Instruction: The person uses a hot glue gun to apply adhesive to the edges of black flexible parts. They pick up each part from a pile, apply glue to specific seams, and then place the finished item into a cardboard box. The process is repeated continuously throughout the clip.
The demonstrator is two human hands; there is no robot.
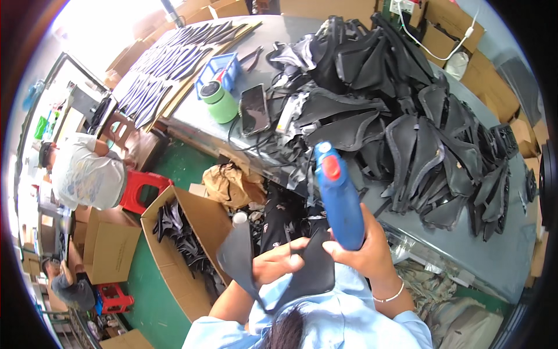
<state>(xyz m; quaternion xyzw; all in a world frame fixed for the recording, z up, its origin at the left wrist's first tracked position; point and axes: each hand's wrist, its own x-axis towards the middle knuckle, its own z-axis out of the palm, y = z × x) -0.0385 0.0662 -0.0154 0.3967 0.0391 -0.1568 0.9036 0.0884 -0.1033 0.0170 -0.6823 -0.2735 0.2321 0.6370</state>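
My left hand (280, 262) grips a thin black curved panel (235, 256) of sheet-like material, bent into two wings in front of my blue shirt. In my right hand (366, 250) is a blue bottle-shaped tool (342, 209) with a red button near its pale tip. The tool points up and away from me, toward the table. My right thumb lies against the edge of the panel's right wing. Beyond the tool, a large heap of similar black molded pieces (415, 151) covers much of the table (459, 250).
A phone (254, 110), a green lidded bottle (220, 103) and a blue basket (216, 72) stand on the table's left part. Rows of dark strips (171, 61) lie behind them. At my left is an open carton (200, 232) of black pieces. Two people (87, 171) sit farther left.
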